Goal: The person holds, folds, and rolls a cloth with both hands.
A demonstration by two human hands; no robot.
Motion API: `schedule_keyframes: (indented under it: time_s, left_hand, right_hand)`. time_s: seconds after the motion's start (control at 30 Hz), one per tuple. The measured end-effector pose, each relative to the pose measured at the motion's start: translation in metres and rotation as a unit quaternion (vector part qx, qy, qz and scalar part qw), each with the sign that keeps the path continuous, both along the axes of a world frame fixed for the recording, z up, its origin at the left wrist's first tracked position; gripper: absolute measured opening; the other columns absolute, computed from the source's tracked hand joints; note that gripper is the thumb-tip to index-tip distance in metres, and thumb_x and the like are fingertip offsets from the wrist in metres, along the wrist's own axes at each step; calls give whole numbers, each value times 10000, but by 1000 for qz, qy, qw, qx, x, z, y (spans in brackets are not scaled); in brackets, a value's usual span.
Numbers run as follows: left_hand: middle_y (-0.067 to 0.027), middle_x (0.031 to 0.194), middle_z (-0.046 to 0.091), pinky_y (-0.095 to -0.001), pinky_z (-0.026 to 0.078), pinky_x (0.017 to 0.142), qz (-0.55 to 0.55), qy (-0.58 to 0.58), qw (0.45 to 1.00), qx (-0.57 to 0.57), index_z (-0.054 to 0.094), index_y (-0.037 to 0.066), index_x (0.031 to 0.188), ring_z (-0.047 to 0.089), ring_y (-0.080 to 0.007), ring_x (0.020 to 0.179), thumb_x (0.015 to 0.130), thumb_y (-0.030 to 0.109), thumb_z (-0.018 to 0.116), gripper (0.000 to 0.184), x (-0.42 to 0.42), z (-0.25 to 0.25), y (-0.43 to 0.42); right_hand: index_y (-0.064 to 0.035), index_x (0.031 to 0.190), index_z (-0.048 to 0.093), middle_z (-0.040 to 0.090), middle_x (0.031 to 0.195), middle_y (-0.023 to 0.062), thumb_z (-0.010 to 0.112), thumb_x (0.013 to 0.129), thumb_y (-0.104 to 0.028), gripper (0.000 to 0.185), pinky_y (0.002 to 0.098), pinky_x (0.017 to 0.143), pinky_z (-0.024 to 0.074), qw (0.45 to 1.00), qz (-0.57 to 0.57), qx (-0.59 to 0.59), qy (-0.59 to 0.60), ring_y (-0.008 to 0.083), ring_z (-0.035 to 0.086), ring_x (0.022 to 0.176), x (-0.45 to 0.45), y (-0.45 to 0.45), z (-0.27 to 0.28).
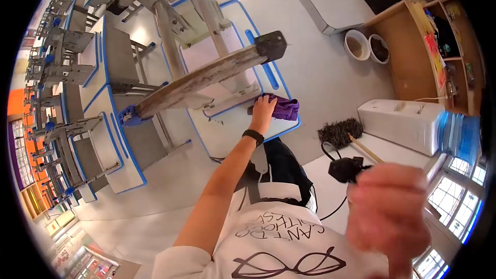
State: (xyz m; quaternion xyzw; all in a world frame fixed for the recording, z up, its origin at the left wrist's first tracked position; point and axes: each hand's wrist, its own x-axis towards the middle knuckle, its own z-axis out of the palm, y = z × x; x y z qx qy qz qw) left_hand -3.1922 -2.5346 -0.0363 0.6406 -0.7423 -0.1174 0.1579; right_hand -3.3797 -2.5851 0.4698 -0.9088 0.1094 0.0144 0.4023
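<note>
My left hand (pixel 263 112), with a dark band on its wrist, presses down on a folded purple cloth (pixel 284 108), its fingers curled over the edge. Under the cloth is a pale desktop (pixel 232 132) with blue edging. An upturned piece of furniture with a worn grey leg bar (pixel 206 75) rests over that desk, just beyond the hand. Close to the camera, my right hand (pixel 388 212) is closed like a fist and blurred. A black object with a thin cable (pixel 345 169) shows beside its fingers; whether the hand grips it is unclear.
Rows of desks (pixel 116 46) with upturned furniture stand to the left. On the right are a mop head (pixel 340 132), a white water dispenser (pixel 400 124) with a blue bottle, two white buckets (pixel 357 45) and a wooden shelf (pixel 413 57).
</note>
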Motion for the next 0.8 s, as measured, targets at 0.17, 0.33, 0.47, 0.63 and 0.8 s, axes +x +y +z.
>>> schedule_keyframes:
  time_s: [0.17, 0.33, 0.47, 0.63, 0.8]
  left_hand:
    - [-135, 1157, 575, -420, 463, 910, 45, 37, 998, 26, 599, 135, 1240, 537, -321, 1052, 735, -5, 619, 524, -11, 0, -2]
    - [-130, 1269, 562, -445, 444, 968, 78, 50, 996, 12, 596, 141, 1261, 519, -349, 1121, 658, -58, 671, 640, -12, -14, 8]
    - [-102, 1304, 555, -450, 442, 972, 96, 86, 990, 49, 604, 153, 1255, 520, -349, 1120, 655, -50, 687, 639, -10, 6, 13]
    - [-46, 1340, 548, -452, 441, 973, 79, 124, 989, 28, 615, 194, 1252, 521, -352, 1123, 655, -57, 691, 653, 4, 8, 36]
    - [-13, 1336, 557, -459, 430, 983, 48, 141, 986, 71, 611, 246, 1265, 519, -350, 1119, 658, -75, 665, 688, 35, 10, 70]
  right_hand:
    - [-13, 944, 654, 672, 872, 129, 535, 745, 98, 258, 377, 716, 512, 888, -325, -119, -302, 281, 647, 757, 28, -17, -205]
    - [-71, 1176, 574, 575, 1216, 142, 673, 756, -2, 438, 420, 925, 462, 948, -274, -118, -108, 349, 554, 1104, 11, -25, -395]
    - [-76, 1231, 547, 561, 1247, 141, 695, 736, -15, 520, 434, 984, 435, 969, -229, -86, -45, 350, 541, 1143, -2, -9, -463]
    - [-51, 1190, 550, 571, 1217, 146, 683, 687, 14, 524, 432, 924, 469, 962, -242, -121, -25, 353, 549, 1119, 8, 19, -473]
    - [-34, 1133, 554, 584, 1106, 148, 638, 638, 54, 510, 440, 859, 489, 973, -210, -92, -1, 357, 560, 1032, 32, 41, -462]
